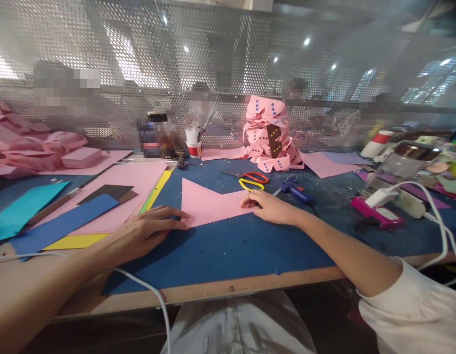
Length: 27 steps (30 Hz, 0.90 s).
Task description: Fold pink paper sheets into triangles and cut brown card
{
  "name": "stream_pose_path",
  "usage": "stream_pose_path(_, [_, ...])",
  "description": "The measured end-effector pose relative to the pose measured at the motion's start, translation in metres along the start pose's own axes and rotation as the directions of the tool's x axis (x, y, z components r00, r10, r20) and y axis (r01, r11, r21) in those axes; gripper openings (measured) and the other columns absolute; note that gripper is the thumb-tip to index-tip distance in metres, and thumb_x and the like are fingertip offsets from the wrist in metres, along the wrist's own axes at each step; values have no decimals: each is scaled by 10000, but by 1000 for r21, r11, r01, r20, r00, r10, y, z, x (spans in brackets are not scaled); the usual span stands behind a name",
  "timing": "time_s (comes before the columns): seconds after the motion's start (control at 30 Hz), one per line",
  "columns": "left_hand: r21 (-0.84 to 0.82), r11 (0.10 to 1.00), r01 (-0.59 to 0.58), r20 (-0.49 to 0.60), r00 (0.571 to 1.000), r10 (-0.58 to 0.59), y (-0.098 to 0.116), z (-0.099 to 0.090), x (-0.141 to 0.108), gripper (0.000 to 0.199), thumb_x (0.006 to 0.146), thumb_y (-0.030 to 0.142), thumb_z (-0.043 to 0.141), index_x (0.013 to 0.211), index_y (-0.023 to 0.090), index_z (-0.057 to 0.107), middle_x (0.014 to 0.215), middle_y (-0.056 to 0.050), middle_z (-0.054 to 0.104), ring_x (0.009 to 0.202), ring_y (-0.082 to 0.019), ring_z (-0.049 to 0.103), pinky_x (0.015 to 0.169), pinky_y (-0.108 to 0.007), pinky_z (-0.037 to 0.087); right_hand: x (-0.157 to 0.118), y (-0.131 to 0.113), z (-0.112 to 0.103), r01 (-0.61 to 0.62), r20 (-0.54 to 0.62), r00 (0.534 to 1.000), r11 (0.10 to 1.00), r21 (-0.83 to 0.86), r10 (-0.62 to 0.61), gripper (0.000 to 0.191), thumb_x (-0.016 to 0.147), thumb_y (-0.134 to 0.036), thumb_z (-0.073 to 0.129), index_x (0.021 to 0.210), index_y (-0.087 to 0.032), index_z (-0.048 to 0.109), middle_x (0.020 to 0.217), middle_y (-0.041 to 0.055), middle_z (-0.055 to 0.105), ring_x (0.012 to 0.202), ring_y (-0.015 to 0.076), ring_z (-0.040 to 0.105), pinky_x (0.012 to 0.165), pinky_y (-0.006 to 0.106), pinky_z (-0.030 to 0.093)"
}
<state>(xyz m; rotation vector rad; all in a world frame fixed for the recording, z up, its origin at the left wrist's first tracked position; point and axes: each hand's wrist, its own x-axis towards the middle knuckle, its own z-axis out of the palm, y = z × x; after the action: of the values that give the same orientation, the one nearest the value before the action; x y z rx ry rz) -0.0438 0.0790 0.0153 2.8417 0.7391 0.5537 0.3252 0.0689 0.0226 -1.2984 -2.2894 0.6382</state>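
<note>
Our pink paper [209,205] runs left to right: our left hand [145,228], fingers loosely extended, touches its near-left corner; our right hand [270,206] pinches its right end.

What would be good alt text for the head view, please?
A person's left hand and right hand touch opposite ends of a pink paper sheet on a blue work surface. Beyond it lie scissors and a blue tool; folded pink paper is piled behind.

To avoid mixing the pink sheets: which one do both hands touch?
The notched pink sheet between the left hand and right hand; fingertips rest on its edges, and on no other pink sheets.
</note>
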Motion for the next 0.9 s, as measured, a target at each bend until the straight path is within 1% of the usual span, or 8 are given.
stream_pose_path(0.13, [3, 1000, 3, 5, 1000, -3, 0, -2, -4, 448, 935, 114, 370, 1179, 317, 687, 1337, -22, 621, 1152, -212, 618, 972, -334, 497, 0, 2, 1, 4, -10, 1000, 1000, -1, -4, 445, 680, 105, 442, 964, -165, 655, 1026, 56, 676, 920, 147, 624, 863, 278, 501])
stream_pose_path(0.3, [12, 1000, 25, -31, 999, -25, 1, -3, -8, 444, 929, 132, 371, 1157, 335, 693, 1311, 3, 642, 1134, -212, 627, 948, -332, 513, 0, 3, 1, -1, -8, 1000, 1000, 5, 1, 444, 678, 102, 446, 960, -168, 658, 1023, 53, 680, 918, 149, 629, 857, 280, 507])
stream_pose_path(0.43, [-5, 999, 39, -2, 999, -39, 0, -6, -11, 440, 916, 122, 386, 1149, 332, 693, 1327, -4, 634, 1155, -209, 620, 967, -330, 500, 1, 4, 2, 10, -6, 1000, 1000, 7, -10, 448, 682, 101, 445, 971, -167, 658, 1030, 54, 678, 920, 147, 627, 866, 283, 507])
stream_pose_path(0.63, [13, 998, 61, -18, 998, -61, 2, -6, -14, 351, 912, 154, 416, 1085, 293, 689, 1312, -15, 639, 1157, -213, 613, 971, -336, 494, 1, 2, 1, 13, -3, 1000, 1000, -2, -13, 449, 683, 107, 438, 968, -161, 658, 1026, 53, 680, 917, 140, 629, 854, 274, 503])
stream_pose_path(0.7, [32, 997, 66, -39, 997, -65, 4, -6, -9, 291, 919, 171, 438, 1058, 269, 675, 1298, -26, 641, 1148, -215, 614, 970, -344, 497, 1, 0, -1, 7, 3, 1000, 1000, -1, -7, 441, 689, 106, 445, 969, -159, 660, 1031, 54, 686, 920, 141, 630, 854, 271, 500])
stream_pose_path(0.77, [52, 996, 70, -52, 996, -67, 8, -7, 0, 257, 937, 188, 456, 1087, 252, 656, 1292, -45, 638, 1169, -217, 601, 995, -357, 489, 2, -1, -1, -3, 1, 1000, 1000, -6, 3, 420, 703, 98, 452, 962, -156, 663, 1019, 54, 696, 906, 141, 633, 843, 268, 497])
stream_pose_path(0.83, [70, 995, 68, -48, 997, -65, 14, -5, 14, 253, 954, 211, 478, 1146, 247, 639, 1291, -58, 636, 1202, -217, 583, 1025, -364, 477, 2, -1, 2, -8, -27, 1000, 1000, -27, 7, 359, 733, 67, 480, 944, -154, 668, 991, 55, 705, 877, 143, 636, 815, 267, 496])
stream_pose_path(0.9, [68, 997, 21, -42, 999, -19, 20, -2, 31, 250, 963, 229, 484, 1153, 253, 646, 1270, -53, 647, 1202, -213, 583, 1032, -360, 474, 3, 1, 5, 3, -75, 997, 998, -65, -8, 258, 771, -2, 537, 926, -157, 674, 959, 54, 705, 845, 148, 636, 786, 269, 493])
